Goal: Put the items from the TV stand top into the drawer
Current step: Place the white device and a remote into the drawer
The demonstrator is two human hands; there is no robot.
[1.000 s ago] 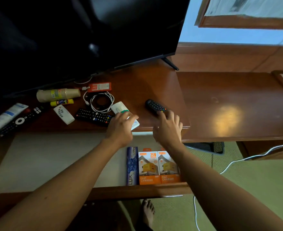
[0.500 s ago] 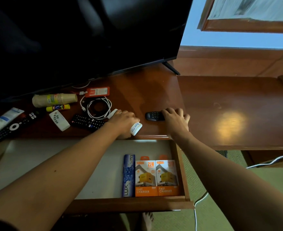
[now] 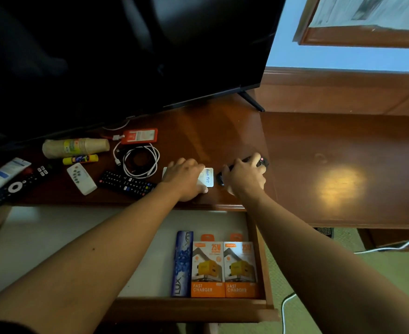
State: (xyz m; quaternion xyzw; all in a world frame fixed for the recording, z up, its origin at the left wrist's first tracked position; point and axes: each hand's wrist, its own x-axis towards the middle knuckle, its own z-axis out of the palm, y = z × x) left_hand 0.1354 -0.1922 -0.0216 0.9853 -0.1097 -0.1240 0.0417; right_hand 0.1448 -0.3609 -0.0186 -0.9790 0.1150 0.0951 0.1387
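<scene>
On the wooden TV stand top (image 3: 198,131), my left hand (image 3: 184,179) lies over a white remote (image 3: 208,177) with a handwritten label, fingers curled around it. My right hand (image 3: 243,177) grips a small black remote (image 3: 261,161) near the stand's right edge. Below, the open drawer (image 3: 191,307) holds a blue Lux box (image 3: 183,263) and two orange charger boxes (image 3: 224,268) at its right end. Left on the stand lie a black remote (image 3: 126,184), a small white remote (image 3: 81,179), coiled cables (image 3: 139,160), a red card holder (image 3: 139,136), paper cups (image 3: 75,147), a glue stick (image 3: 80,159).
A large black TV (image 3: 126,51) overhangs the back of the stand. Another black remote (image 3: 13,186) and a white tube (image 3: 3,174) lie at the far left. A lower wooden surface (image 3: 343,169) adjoins on the right. A white cable (image 3: 285,309) trails on the green floor.
Both hands have closed on their remotes on the stand top; the right hand has wrapped around the black remote. The view has tilted, showing more of the open drawer.
</scene>
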